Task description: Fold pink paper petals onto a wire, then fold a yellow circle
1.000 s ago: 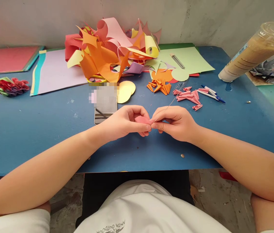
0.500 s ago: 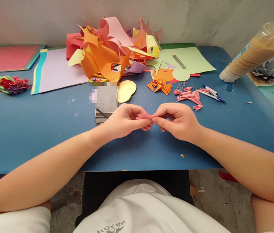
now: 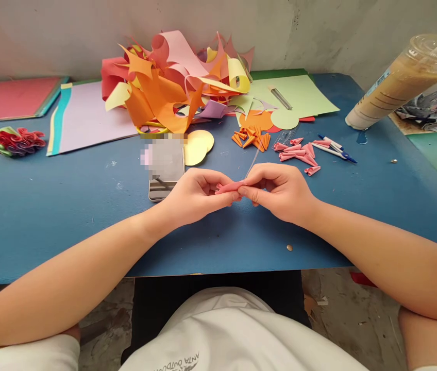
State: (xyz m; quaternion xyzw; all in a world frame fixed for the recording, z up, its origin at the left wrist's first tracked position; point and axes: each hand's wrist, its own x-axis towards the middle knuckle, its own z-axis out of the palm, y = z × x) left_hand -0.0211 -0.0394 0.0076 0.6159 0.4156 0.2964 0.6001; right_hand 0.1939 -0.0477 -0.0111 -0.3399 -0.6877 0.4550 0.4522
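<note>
Between the fingertips of both hands, over the table's front part, is a small rolled pink paper piece (image 3: 229, 187) with a crimped left end. My left hand (image 3: 201, 196) is closed around its left part. The tip at the other end is pinched by my right hand (image 3: 282, 191), thumb against forefinger. A thin, pale see-through strip (image 3: 254, 161) rises from the right fingertips; whether it is stuck to the paper I cannot tell. Beyond the right hand lie several pink paper cones (image 3: 298, 152) and a heap of orange paper cones (image 3: 256, 137).
A phone (image 3: 164, 175), partly blurred, lies by my left wrist near yellow paper discs (image 3: 199, 147). Paper scraps (image 3: 156, 87) are piled at the back. Pens (image 3: 334, 147), a drink cup (image 3: 400, 87) and a ruffled paper flower (image 3: 15, 140) stand or lie on the blue table (image 3: 67, 206).
The pale strip has swung from lying along my right fingers to pointing upward. My right fingers have shifted slightly on the pink paper, which both hands still hold. The view has tilted slightly.
</note>
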